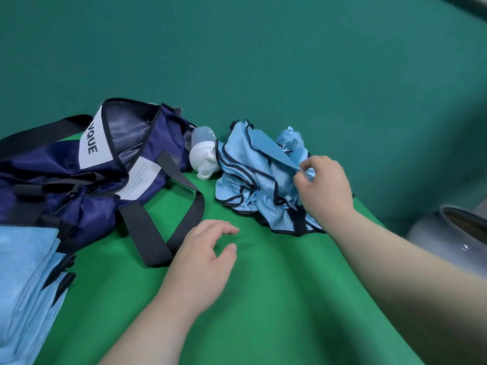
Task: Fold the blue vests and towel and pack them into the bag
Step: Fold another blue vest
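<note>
Nearest, at the left edge, the towel [26, 272] lies flat on the green tabletop [263, 299], touching the bag [66, 180]. The left hand [203, 262] is low over the cloth with its fingers loosely spread, gripping nothing. Farther on, the right hand [324, 188] pinches a fold of the vests [250, 180], a crumpled heap of pale blue with dark trim. They look thin, limp and slick, so they will likely sag and slide; the bound edges at the shoulders seem the surest grip. The bag gapes open at the back left, with a bottle [203, 156] between it and the vests.
</note>
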Demonstrator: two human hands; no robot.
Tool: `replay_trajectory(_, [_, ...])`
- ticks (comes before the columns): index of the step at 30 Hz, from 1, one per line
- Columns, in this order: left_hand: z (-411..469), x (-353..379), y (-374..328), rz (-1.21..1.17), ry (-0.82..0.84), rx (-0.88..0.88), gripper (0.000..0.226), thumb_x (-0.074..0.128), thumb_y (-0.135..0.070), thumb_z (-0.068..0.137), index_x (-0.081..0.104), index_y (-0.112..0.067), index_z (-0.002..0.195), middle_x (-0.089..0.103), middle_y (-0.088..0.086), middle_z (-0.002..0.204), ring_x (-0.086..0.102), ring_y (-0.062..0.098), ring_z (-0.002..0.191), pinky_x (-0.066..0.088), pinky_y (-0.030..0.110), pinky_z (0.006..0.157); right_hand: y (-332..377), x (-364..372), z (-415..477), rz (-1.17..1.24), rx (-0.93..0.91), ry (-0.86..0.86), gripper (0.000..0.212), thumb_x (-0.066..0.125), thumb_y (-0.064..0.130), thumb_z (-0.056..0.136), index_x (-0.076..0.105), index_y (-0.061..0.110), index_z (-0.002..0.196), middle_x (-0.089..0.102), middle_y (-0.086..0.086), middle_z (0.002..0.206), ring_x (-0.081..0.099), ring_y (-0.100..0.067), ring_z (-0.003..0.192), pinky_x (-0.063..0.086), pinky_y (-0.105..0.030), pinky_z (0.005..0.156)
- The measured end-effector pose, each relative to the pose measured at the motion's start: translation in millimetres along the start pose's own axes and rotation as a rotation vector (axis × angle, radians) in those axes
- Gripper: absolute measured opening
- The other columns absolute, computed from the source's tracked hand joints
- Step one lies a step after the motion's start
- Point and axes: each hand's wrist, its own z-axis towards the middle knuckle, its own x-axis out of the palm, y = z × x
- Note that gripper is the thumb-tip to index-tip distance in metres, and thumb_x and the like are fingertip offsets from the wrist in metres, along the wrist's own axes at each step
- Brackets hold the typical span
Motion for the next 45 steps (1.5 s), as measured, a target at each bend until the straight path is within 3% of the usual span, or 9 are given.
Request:
replay_trajectory(3, [-3, -1, -3, 0.021, 0.000, 0.019, 0.027, 0.064, -0.018, 0.090, 0.064, -0.035, 0.111, 0.053, -0.029, 0.119, 0.052, -0.001, 0.097, 0.030, 0.005, 0.094, 7, -17, -40, 0.151, -0.030, -0.020, 0.006, 0.059, 0.017, 0.086, 0.063, 0.020, 0.090, 0.061, 0.009, 0.098, 0.050, -0.013, 0.098, 0.033, -0.025, 0.077])
replay_trajectory(7, [-10, -3, -6, 0.046, 0.005, 0.053, 0.039, 0.065, -0.017, 0.090, 0.057, -0.036, 0.123, 0.047, -0.029, 0.128, 0.047, -0.006, 0.113, 0.029, 0.015, 0.106, 13, -30, -104, 0.244, -0.160, 0.048, 0.005, 0.060, 0.022, 0.077, 0.061, 0.024, 0.081, 0.061, 0.013, 0.085, 0.051, -0.007, 0.084, 0.037, -0.011, 0.075])
replay_trajectory(11, [-25, -5, -10, 0.098, 0.028, 0.114, 0.054, 0.067, -0.015, 0.087, 0.047, -0.042, 0.129, 0.034, -0.033, 0.133, 0.020, -0.018, 0.131, 0.007, -0.002, 0.104, 6, -33, -161, 0.315, -0.216, 0.164, 0.008, 0.056, 0.029, 0.073, 0.059, 0.025, 0.080, 0.059, 0.015, 0.082, 0.056, -0.005, 0.080, 0.045, -0.026, 0.074])
replay_trajectory(15, [-44, -1, -14, 0.170, 0.103, 0.127, 0.055, 0.066, -0.015, 0.085, 0.051, -0.031, 0.136, 0.032, -0.027, 0.138, 0.014, -0.018, 0.132, 0.004, 0.001, 0.108, 0, -38, -206, 0.359, -0.300, 0.223, 0.015, 0.061, 0.020, 0.071, 0.053, 0.028, 0.080, 0.058, 0.015, 0.083, 0.056, -0.008, 0.080, 0.045, -0.028, 0.076])
replay_trajectory(20, [-80, -11, -18, 0.247, 0.174, 0.107, 0.048, 0.063, -0.021, 0.088, 0.053, -0.037, 0.132, 0.031, -0.031, 0.137, 0.018, -0.017, 0.132, 0.010, 0.007, 0.111, -1, -51, -235, 0.346, -0.339, 0.303, 0.026, 0.064, 0.017, 0.065, 0.049, 0.032, 0.079, 0.058, 0.017, 0.081, 0.055, -0.005, 0.078, 0.044, -0.026, 0.079])
replay_trajectory(29, [-160, -39, -39, 0.307, 0.180, 0.053, 0.029, 0.058, -0.031, 0.094, 0.053, -0.047, 0.118, 0.033, -0.041, 0.128, 0.025, -0.019, 0.127, 0.022, 0.014, 0.110, 21, -87, -290, 0.252, -0.406, 0.436, 0.013, 0.057, 0.027, 0.066, 0.049, 0.030, 0.075, 0.051, 0.012, 0.072, 0.047, -0.007, 0.075, 0.034, -0.019, 0.077])
replay_trajectory(35, [-197, -45, -53, 0.368, 0.211, 0.092, 0.045, 0.034, -0.059, 0.086, 0.060, -0.040, 0.116, 0.045, -0.036, 0.122, 0.037, -0.015, 0.121, 0.030, 0.017, 0.105, 15, -105, -311, 0.215, -0.345, 0.454, 0.004, 0.055, 0.033, 0.078, 0.054, 0.029, 0.078, 0.050, 0.016, 0.076, 0.049, -0.007, 0.082, 0.040, -0.028, 0.085])
replay_trajectory(41, [-208, -48, -57, 0.435, 0.243, 0.036, 0.048, 0.031, -0.058, 0.086, 0.061, -0.038, 0.119, 0.050, -0.027, 0.127, 0.044, -0.003, 0.123, 0.036, 0.030, 0.110, 6, -116, -313, 0.336, -0.245, 0.408, 0.013, 0.060, 0.041, 0.080, 0.060, 0.030, 0.088, 0.057, 0.016, 0.088, 0.054, -0.007, 0.090, 0.042, -0.033, 0.092])
replay_trajectory(45, [-206, -46, -60, 0.451, 0.247, 0.010, 0.029, 0.047, -0.041, 0.096, 0.058, -0.038, 0.123, 0.047, -0.026, 0.132, 0.043, -0.002, 0.125, 0.035, 0.031, 0.112, -4, -111, -299, 0.359, -0.104, 0.284, 0.015, 0.057, 0.041, 0.080, 0.063, 0.027, 0.086, 0.059, 0.016, 0.086, 0.055, -0.009, 0.092, 0.046, -0.039, 0.088])
